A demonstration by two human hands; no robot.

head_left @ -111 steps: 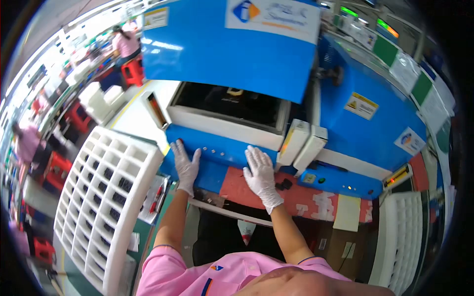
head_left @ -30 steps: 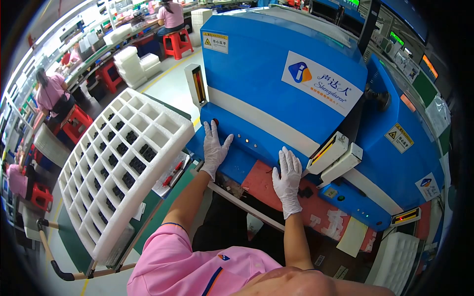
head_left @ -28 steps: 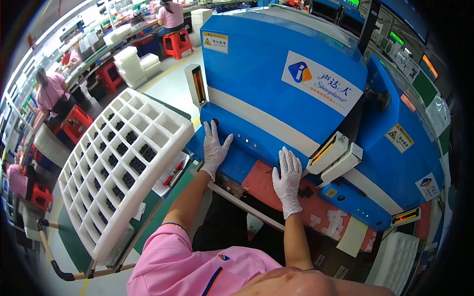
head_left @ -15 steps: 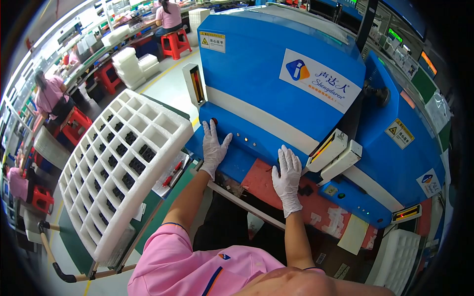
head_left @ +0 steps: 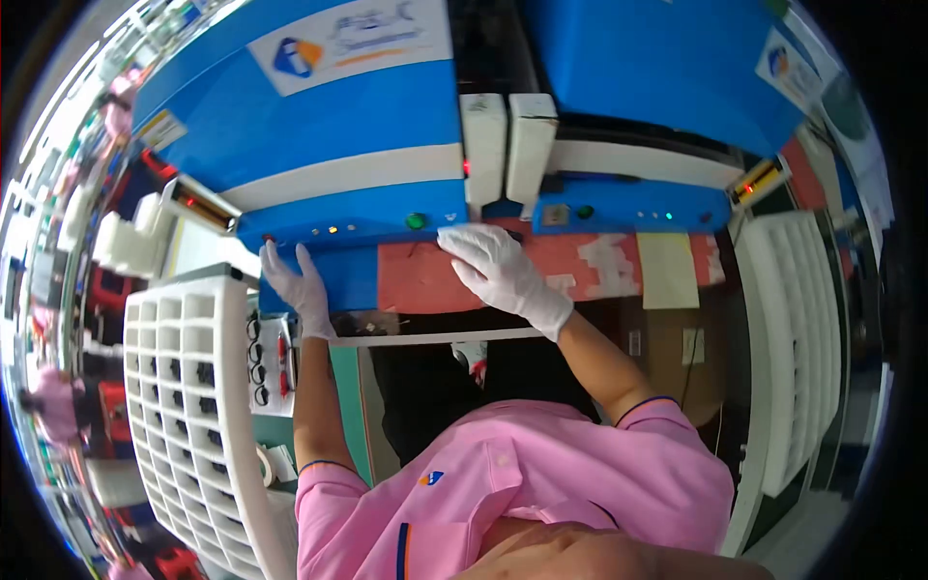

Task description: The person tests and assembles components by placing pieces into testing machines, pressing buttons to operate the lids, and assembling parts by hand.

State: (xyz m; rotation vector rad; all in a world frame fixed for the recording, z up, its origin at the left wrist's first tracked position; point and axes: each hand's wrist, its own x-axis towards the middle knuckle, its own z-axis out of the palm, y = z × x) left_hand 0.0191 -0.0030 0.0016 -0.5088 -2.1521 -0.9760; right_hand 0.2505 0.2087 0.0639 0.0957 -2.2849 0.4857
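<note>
Blue machine (head_left: pixel 319 145), white logo label (head_left: pixel 296 58), lettering (head_left: pixel 372 31) blurred; hands (head_left: pixel 300 290) (head_left: pixel 498 266) at front panel (head_left: pixel 377 212).

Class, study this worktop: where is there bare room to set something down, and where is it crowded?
Bare: the near part of the red mat between the blue ledge and the right hand; also that ledge, between the left hand and the mat. Crowded: the mat's right end, with white scraps and a pale yellow sheet.
</note>
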